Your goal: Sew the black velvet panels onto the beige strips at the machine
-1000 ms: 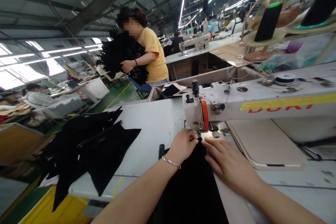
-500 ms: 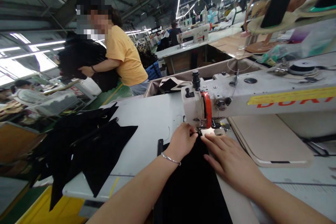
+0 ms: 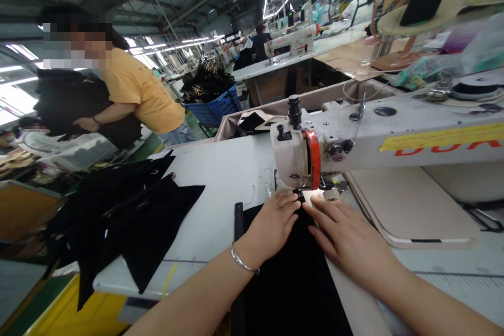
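Observation:
Under the head of the white sewing machine (image 3: 291,155) lies the top end of a black fabric panel (image 3: 293,283). My left hand (image 3: 275,220), with a silver bangle at the wrist, rests on that panel just in front of the presser foot, its fingers stretched over the cloth. Beside it my right hand (image 3: 344,228) lies flat, fingertips at the panel's right edge and on a pale beige strip (image 3: 348,294) running along it. A small dark piece with light marks (image 3: 300,195) shows between the fingertips. The needle tip is hidden.
Black fabric pieces (image 3: 129,226) are heaped on the table's left. Beige panels (image 3: 409,210) lie beneath the machine arm. Behind the table, a person in a yellow shirt (image 3: 137,89) carries a dark bundle (image 3: 74,100). A blue crate (image 3: 216,107) stands beyond.
My left hand has gone from a pinch near the presser foot to stretched fingers on the cloth. My right hand stays nearly in place. The person in yellow has moved left with the bundle.

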The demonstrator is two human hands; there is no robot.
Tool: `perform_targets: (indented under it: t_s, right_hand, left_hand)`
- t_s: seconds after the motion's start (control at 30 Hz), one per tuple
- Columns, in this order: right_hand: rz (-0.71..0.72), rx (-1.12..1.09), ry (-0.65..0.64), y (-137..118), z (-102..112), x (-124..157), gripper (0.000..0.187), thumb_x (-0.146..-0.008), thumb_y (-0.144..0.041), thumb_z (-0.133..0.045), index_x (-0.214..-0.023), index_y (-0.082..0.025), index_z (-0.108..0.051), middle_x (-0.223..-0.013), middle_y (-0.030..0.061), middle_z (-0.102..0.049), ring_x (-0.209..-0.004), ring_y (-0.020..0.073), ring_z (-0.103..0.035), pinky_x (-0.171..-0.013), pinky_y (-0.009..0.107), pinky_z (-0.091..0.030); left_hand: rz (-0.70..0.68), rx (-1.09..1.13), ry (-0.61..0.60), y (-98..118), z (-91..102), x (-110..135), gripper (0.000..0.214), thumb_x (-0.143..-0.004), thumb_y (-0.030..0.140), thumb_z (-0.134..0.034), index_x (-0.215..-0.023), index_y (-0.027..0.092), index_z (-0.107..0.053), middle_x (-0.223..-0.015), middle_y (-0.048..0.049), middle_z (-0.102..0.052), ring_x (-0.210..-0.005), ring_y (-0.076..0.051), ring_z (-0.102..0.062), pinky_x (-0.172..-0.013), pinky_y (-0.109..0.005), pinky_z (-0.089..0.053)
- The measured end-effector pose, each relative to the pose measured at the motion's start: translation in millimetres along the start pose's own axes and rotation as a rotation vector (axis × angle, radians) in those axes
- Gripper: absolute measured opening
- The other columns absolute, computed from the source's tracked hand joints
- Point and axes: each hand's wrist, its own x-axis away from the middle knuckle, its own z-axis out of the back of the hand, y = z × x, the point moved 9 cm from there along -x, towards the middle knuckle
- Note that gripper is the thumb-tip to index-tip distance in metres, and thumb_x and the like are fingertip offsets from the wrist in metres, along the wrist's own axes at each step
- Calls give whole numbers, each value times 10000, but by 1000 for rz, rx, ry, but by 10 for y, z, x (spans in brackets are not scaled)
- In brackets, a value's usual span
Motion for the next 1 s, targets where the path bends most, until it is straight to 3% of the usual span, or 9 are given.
perform_targets:
  t_s: [0.37, 0.47, 0.57, 0.7, 0.83, 0.9, 1.0]
  right_hand:
    - [-19, 2, -9, -23, 28, -10, 407, -935, -371, -463, -1311, -222, -510, -1271, 95, -548, -1158, 258, -506, -986, 460, -424]
    - [-7, -16, 2, -136, 96, 228, 414, -927, -374, -482, -1315, -235, -516, -1294, 78, -551, -1180, 254, -509, -1001, 459, -435]
    - [35, -55, 14, -344, 202, 629, 489, -902, -391, -516, -1370, -256, -469, -1352, 52, -525, -1200, 252, -514, -962, 419, -493]
    - [123, -72, 25, -622, 368, 1050, 618, -877, -405, -541, -1449, -266, -353, -1338, 36, -536, -1148, 254, -568, -850, 384, -565]
    - [177, -41, 2, -730, 437, 1157, 750, -856, -508, -548, -1487, -225, -257, -1328, 37, -530, -1123, 268, -587, -819, 399, -580]
    - [233, -9, -14, -772, 433, 1157, 732, -873, -453, -520, -1495, -198, -229, -1339, 48, -513, -1132, 267, -580, -812, 401, -581]
    - [346, 92, 18, -847, 448, 1162, 661, -881, -347, -474, -1475, -132, -276, -1315, 77, -530, -1099, 261, -601, -758, 383, -587]
  left_hand:
    - [7, 16, -18, -46, 32, -59, 287, -937, 136, -467, -1196, 151, -590, -1330, -87, -551, -1311, -193, -441, -1180, -412, -287]
    - [-22, 44, -115, 187, 65, 162, 298, -946, 246, -505, -1229, 188, -577, -1351, -81, -540, -1343, -210, -410, -1191, -468, -224]
    - [-156, 101, -283, 616, 8, 627, 494, -878, 477, -588, -1288, 206, -527, -1423, -92, -472, -1381, -230, -354, -1198, -479, -168]
    - [-280, 42, -364, 948, -70, 1107, 421, -952, 367, -491, -1338, 200, -476, -1413, -112, -483, -1406, -228, -308, -1190, -501, -141]
    - [-253, 47, -333, 948, -63, 1191, 394, -917, 276, -530, -1305, 219, -509, -1414, -101, -485, -1387, -242, -345, -1182, -506, -188]
    - [-238, 54, -320, 939, -26, 1172, 398, -893, 252, -561, -1289, 229, -527, -1407, -93, -495, -1371, -245, -372, -1182, -503, -193]
    - [-225, 87, -321, 957, 26, 1102, 388, -894, 345, -582, -1268, 244, -550, -1372, -81, -530, -1343, -238, -415, -1187, -492, -189]
